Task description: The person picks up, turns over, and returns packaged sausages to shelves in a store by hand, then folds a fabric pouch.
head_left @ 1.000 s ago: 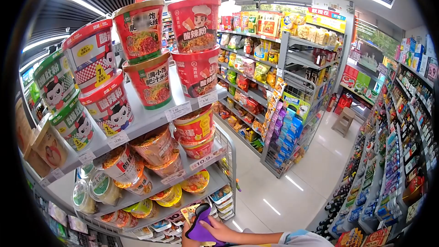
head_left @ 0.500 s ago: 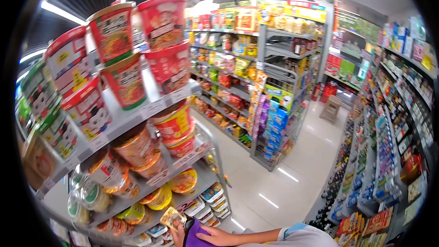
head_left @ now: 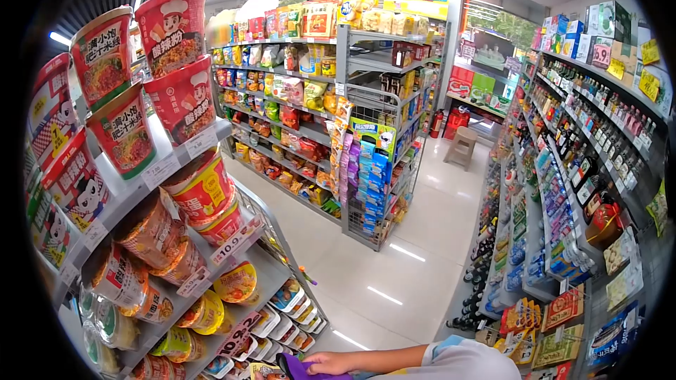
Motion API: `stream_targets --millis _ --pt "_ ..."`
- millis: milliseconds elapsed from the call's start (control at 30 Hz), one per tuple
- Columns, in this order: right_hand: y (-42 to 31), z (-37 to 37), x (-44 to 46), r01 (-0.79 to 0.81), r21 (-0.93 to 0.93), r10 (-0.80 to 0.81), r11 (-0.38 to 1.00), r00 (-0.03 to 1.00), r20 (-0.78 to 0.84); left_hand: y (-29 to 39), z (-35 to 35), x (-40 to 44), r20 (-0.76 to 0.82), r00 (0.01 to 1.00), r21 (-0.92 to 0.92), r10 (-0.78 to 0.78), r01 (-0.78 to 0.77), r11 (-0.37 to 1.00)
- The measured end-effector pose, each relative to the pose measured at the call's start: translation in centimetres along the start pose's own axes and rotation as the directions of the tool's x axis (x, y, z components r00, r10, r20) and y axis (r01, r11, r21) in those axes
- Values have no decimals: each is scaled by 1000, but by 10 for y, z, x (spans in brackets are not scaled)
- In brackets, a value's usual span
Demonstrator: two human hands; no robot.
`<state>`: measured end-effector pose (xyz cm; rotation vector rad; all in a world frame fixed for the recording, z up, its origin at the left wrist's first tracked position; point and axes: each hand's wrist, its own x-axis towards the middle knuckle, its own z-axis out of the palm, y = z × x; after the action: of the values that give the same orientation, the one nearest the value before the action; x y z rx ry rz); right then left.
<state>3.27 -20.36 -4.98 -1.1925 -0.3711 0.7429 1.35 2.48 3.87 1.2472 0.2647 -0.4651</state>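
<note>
At the bottom edge, my right hand [head_left: 329, 362] is closed on a purple pouch [head_left: 310, 371] with a dark rim. Its forearm comes in from the right, out of a pale sleeve. Just left of the pouch, the top of a small yellowish packet [head_left: 267, 372] shows, cut off by the frame. My left hand is out of sight below. Nearest to the pouch and packet are plastic-topped food trays [head_left: 266, 324] on the low shelf at left.
Close on the left rises a rack of cup noodles [head_left: 179, 102] with price tags. A snack shelf [head_left: 282, 123] ends in hanging blue packets [head_left: 373, 186]. Bottles [head_left: 605, 116] line the right wall. A stool [head_left: 461, 146] stands on the shiny aisle floor [head_left: 415, 222].
The view has turned right, so shelves sit further left. My hands have sunk lower in the picture; the left one, earlier at the packet, has dropped out of view.
</note>
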Motion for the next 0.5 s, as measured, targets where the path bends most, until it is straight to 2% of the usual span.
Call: stream_targets --millis 33,100,267,333,467,500 --pt "-7 2 -4 -3 1 3 1000 1000 -6 7 9 -5 6 1000 9 22 -22 1000" --pt "-17 4 -10 -116 174 134 978 986 -95 3 11 -6 9 1000 3 28 -29 1000" --pt "-21 4 -18 -87 239 136 967 972 -193 -20 3 6 -57 996 -18 69 -70 997" --pt "-28 7 -20 -75 245 129 966 969 -210 -14 4 0 57 993 -8 105 -105 994" --pt "-33 14 -15 -79 344 178 936 947 -267 -12 4 -2 48 993 28 110 -112 993" --pt "-31 14 -13 -83 386 204 919 936 -286 -16 1 0 3 994 47 108 -108 993"
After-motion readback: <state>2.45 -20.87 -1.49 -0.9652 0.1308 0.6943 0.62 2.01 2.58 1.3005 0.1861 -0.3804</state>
